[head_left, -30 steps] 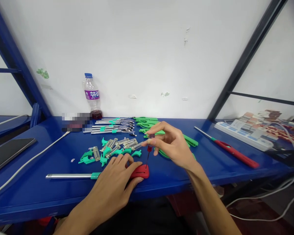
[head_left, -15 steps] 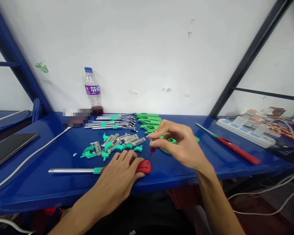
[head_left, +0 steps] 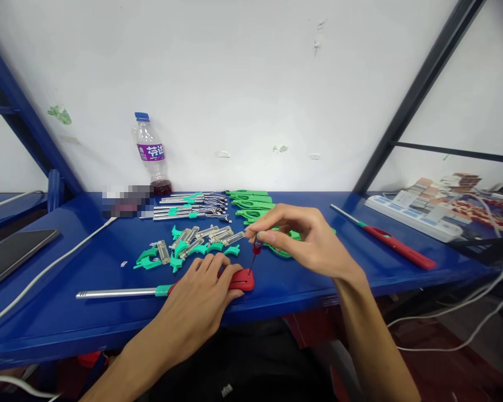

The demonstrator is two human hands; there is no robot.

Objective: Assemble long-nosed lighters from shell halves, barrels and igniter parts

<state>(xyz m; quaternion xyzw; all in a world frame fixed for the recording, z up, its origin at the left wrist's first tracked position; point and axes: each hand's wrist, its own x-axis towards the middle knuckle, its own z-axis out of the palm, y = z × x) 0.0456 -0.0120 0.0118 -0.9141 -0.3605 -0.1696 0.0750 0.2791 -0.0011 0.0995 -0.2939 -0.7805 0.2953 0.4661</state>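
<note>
Under my left hand (head_left: 205, 285) a red long-nosed lighter (head_left: 246, 281) lies on the blue table, its metal tube pointing left. My left fingers wrap over its handle and press it down. Between the thumb and fingers of my right hand (head_left: 299, 237) is a small screwdriver (head_left: 255, 251) with a red and dark handle. It stands nearly upright, with its tip at the right end of the lighter's handle. Just behind my left hand are teal trigger pieces (head_left: 176, 259) and clear fuel tanks (head_left: 222, 234). Green handle shells (head_left: 251, 205) lie partly hidden behind my right hand.
Metal tubes with wires (head_left: 180, 212) lie in rows near the wall. Another red lighter (head_left: 398, 245) and a white power strip (head_left: 414, 218) are at the right. A bottle (head_left: 151, 153) stands at the back left, a phone (head_left: 20, 257) and white cable (head_left: 46, 271) nearer.
The whole view has shifted slightly. My left hand stays on the lighter, and the screwdriver's tip remains at the handle's end while my right fingers have turned a little around its top.
</note>
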